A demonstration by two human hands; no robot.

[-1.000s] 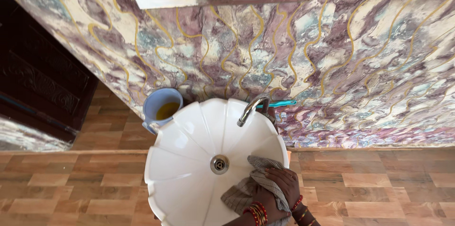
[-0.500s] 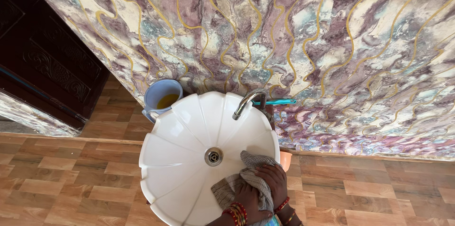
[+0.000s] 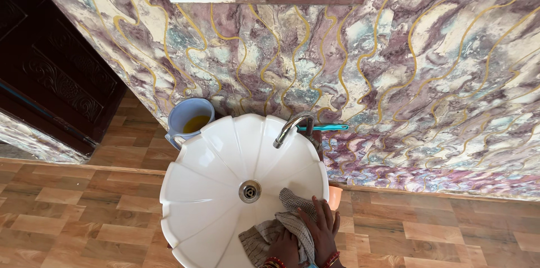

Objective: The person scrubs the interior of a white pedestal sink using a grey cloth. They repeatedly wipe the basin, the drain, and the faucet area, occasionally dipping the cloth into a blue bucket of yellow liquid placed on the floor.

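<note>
Marbled wall behind white basin [image 3: 225, 161]; both hands [image 3: 306, 234] grasping grey cloth [image 3: 281, 228] near front-right rim.

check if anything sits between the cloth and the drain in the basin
Nothing visible does. The grey cloth lies under both hands on the white basin, and only bare basin surface separates it from the drain.

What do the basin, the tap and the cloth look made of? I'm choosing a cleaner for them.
Basin: likely glazed ceramic, glossy white with fluted ribs. Tap: metal, bright chrome-like shine. Cloth: woven fabric, grey-beige, with a visible rough weave, under both hands.
</note>
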